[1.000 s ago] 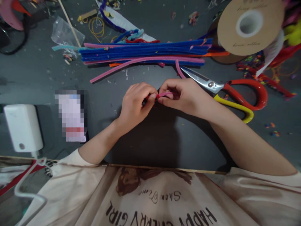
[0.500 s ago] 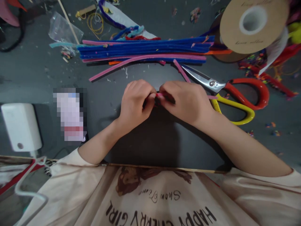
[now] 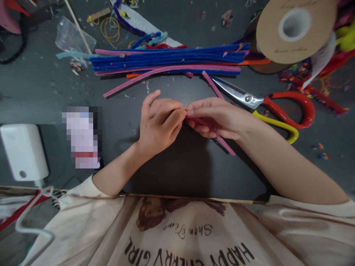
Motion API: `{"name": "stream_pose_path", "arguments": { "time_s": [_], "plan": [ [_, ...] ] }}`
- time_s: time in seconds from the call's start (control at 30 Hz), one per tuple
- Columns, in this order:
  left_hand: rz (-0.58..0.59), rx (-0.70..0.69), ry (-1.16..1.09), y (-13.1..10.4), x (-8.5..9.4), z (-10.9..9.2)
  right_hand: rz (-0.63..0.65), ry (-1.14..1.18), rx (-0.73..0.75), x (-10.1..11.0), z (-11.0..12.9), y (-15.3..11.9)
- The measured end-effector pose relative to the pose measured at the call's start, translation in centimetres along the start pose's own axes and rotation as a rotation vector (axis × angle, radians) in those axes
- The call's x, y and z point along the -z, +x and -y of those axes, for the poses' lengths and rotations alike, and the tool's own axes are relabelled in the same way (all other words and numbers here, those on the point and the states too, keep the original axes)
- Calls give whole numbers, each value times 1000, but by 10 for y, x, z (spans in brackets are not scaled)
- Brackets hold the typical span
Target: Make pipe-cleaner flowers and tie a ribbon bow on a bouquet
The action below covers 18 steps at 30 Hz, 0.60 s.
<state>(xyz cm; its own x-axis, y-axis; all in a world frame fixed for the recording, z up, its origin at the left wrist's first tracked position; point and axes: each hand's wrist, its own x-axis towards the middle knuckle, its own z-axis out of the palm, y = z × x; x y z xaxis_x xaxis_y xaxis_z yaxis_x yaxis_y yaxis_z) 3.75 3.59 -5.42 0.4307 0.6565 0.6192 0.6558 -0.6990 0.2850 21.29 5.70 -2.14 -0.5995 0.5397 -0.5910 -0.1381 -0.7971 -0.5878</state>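
Note:
My left hand [image 3: 161, 122] and my right hand [image 3: 213, 116] meet above the dark table, fingertips touching. Across the right palm and out below it runs a pink pipe cleaner [image 3: 226, 145], its upper end pinched between the fingers. A small bit of red shows at the pinch, though its shape is mostly hidden. The left thumb and index finger close on that same spot, while its little finger sticks up. Beyond the right wrist lies another pink pipe cleaner [image 3: 212, 84], partly under the scissors [image 3: 248, 98] with red and yellow handles.
A bundle of blue pipe cleaners [image 3: 166, 61] lies across the back. At the right stands a ribbon spool [image 3: 266, 33] among colourful scraps. To the left are a pixelated phone [image 3: 83, 136] and a white power bank [image 3: 24, 151] with a cable. A wooden stick [image 3: 77, 26] rests behind.
My right hand has turned palm-up and its fingers have loosened. The held pink pipe cleaner has swung to slant down toward me. My left little finger has lifted.

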Motion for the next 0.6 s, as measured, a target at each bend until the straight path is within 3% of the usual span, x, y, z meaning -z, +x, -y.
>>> {"name": "stream_pose_path", "arguments": {
  "time_s": [0.3,0.6],
  "plan": [
    [-94,-97,165,3,-1,-4,53,-88,11,7,3,0],
    [59,97,13,-2,1,-2,-33,-170,166,4,-2,2]
  ]
}}
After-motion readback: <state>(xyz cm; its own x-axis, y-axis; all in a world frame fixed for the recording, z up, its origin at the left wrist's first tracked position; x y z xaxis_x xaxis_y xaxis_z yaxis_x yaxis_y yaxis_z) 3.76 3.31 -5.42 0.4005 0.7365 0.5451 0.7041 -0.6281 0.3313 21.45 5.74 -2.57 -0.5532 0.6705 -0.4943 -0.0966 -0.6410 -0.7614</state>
